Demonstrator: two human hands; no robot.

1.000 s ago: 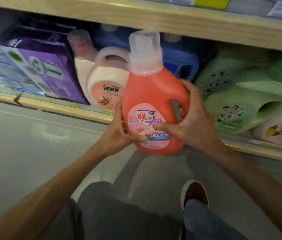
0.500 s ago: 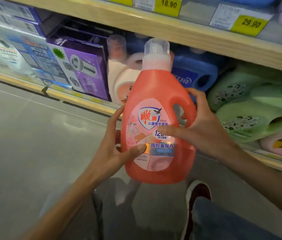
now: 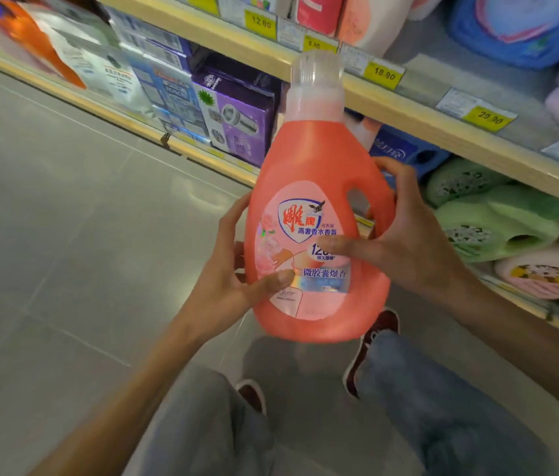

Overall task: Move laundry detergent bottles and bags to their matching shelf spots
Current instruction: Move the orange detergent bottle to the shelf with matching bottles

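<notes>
I hold a coral-red detergent bottle [image 3: 319, 187] with a clear cap upright in front of the shelves, its pink label facing me. My left hand [image 3: 233, 276] grips its left side, thumb across the lower label. My right hand [image 3: 405, 235] grips the handle side, thumb on the label and fingers curled behind the handle. Green bottles [image 3: 498, 221] lie on their sides on the lower shelf to the right, with a blue bottle [image 3: 405, 152] behind the held one.
A purple box [image 3: 240, 115] and several other boxes stand on the lower shelf at left. The wooden shelf edge [image 3: 443, 128] carries yellow price tags. Pink and blue bags [image 3: 525, 25] sit above. Grey floor lies left; my knees and shoes are below.
The bottle has risen and come away from the lower shelf, held by both hands. My view has tilted up, bringing the upper shelf and more price tags into sight.
</notes>
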